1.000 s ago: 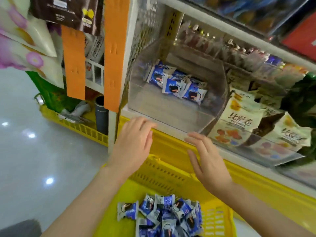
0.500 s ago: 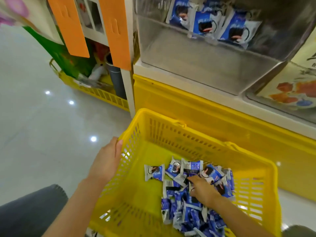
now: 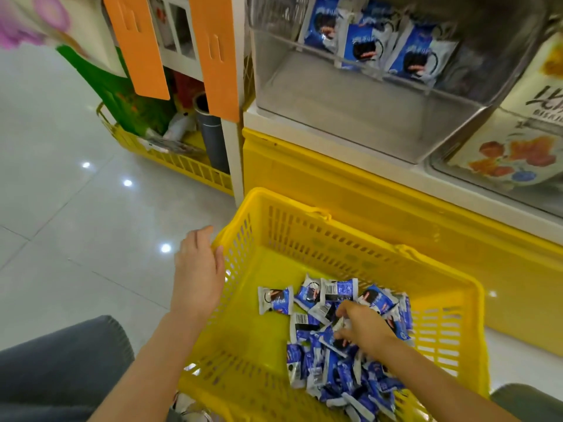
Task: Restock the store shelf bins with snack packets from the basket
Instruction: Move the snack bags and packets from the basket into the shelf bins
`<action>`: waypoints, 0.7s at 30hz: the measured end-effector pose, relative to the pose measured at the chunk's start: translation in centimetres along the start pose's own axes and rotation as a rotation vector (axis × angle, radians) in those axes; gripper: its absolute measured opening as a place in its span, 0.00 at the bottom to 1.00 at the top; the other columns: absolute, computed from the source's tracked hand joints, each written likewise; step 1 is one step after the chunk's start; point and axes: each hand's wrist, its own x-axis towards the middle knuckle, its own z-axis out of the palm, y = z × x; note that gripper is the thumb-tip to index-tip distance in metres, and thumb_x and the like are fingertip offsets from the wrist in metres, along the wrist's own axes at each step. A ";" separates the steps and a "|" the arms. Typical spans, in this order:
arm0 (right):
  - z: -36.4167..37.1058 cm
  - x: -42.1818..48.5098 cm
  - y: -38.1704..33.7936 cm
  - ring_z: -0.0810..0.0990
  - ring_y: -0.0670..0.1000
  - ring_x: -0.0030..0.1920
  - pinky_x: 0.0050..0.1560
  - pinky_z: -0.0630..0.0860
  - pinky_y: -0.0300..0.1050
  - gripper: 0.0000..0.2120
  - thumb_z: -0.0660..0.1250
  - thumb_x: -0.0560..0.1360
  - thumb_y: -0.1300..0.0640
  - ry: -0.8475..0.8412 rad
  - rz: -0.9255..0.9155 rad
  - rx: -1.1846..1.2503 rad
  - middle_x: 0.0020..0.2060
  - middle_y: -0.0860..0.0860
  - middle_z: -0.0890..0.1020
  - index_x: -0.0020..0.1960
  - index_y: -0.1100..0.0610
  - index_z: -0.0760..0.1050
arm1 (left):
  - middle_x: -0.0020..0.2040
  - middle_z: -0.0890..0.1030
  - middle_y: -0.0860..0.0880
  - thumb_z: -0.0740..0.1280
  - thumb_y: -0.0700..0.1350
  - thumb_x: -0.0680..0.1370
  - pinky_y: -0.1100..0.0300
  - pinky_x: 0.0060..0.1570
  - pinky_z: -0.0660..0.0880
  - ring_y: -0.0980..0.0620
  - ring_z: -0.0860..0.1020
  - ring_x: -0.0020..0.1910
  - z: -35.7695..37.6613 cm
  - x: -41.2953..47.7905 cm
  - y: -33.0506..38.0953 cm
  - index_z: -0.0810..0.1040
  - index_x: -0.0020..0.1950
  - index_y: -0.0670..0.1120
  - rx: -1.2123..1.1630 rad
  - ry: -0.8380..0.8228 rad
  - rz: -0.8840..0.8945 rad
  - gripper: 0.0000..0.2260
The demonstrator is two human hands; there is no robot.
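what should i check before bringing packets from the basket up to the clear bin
1. right hand on snack packets: ok, fingers curl into the pile.
2. Count in that grip: cannot tell.
3. left hand at basket: ok, touching the left rim.
4. clear bin has room: ok, its stock sits only at the back.
5. Way up to the bin: ok, nothing in between.

A grey tube (image 3: 213, 141) is standing upright in a yellow crate (image 3: 170, 159). One orange strip (image 3: 219, 56) is hanging just above the tube, and a second orange strip (image 3: 138, 47) is hanging to the tube's upper left. A white bottle (image 3: 179, 126) is lying just left of the tube, beside a green bag (image 3: 122, 95). The glossy tiled floor (image 3: 76, 223) is spreading left of the tube.
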 end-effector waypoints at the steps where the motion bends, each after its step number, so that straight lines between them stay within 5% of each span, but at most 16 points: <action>1: -0.5 -0.5 -0.5 0.76 0.49 0.50 0.46 0.73 0.38 0.19 0.71 0.73 0.49 0.028 -0.025 0.039 0.53 0.49 0.77 0.60 0.53 0.70 | 0.56 0.74 0.38 0.62 0.36 0.77 0.46 0.55 0.67 0.38 0.72 0.56 0.0 -0.6 0.6 0.71 0.63 0.37 0.014 0.037 0.041 0.14; 4: -2.1 -2.5 -2.5 0.75 0.45 0.43 0.39 0.69 0.32 0.17 0.72 0.70 0.46 0.073 -0.144 0.202 0.43 0.46 0.78 0.55 0.49 0.74 | 0.56 0.74 0.43 0.63 0.38 0.77 0.50 0.57 0.67 0.44 0.72 0.56 0.9 -3.2 2.4 0.73 0.61 0.41 -0.049 -0.055 0.171 0.12; 7: -3.7 -5.1 -4.7 0.74 0.44 0.36 0.38 0.69 0.36 0.10 0.73 0.67 0.45 0.109 -0.283 0.402 0.36 0.52 0.76 0.46 0.43 0.75 | 0.62 0.69 0.54 0.61 0.52 0.78 0.64 0.60 0.64 0.59 0.67 0.60 2.6 -6.6 4.2 0.68 0.67 0.49 -0.299 -0.500 0.119 0.18; 10: -5.0 -7.4 -5.9 0.74 0.40 0.32 0.36 0.71 0.33 0.12 0.74 0.65 0.44 0.155 -0.336 0.569 0.31 0.44 0.77 0.45 0.47 0.80 | 0.64 0.72 0.55 0.57 0.63 0.74 0.62 0.61 0.68 0.57 0.71 0.62 4.0 -9.1 5.6 0.67 0.69 0.52 -0.459 -0.862 0.062 0.26; 16: -6.1 -9.7 -4.6 0.82 0.42 0.38 0.40 0.77 0.35 0.04 0.72 0.71 0.57 0.160 -0.269 0.843 0.36 0.43 0.84 0.41 0.47 0.81 | 0.48 0.79 0.59 0.68 0.53 0.75 0.73 0.44 0.70 0.69 0.75 0.45 4.2 -9.8 6.7 0.74 0.56 0.55 -0.526 -0.904 0.132 0.11; 21: -4.8 -9.1 -1.5 0.82 0.44 0.43 0.42 0.75 0.31 0.04 0.66 0.77 0.57 0.392 -0.108 0.892 0.40 0.45 0.84 0.46 0.54 0.80 | 0.63 0.74 0.50 0.68 0.54 0.74 0.56 0.64 0.69 0.53 0.72 0.63 5.0 -9.7 6.3 0.70 0.63 0.46 -0.507 -0.901 0.034 0.22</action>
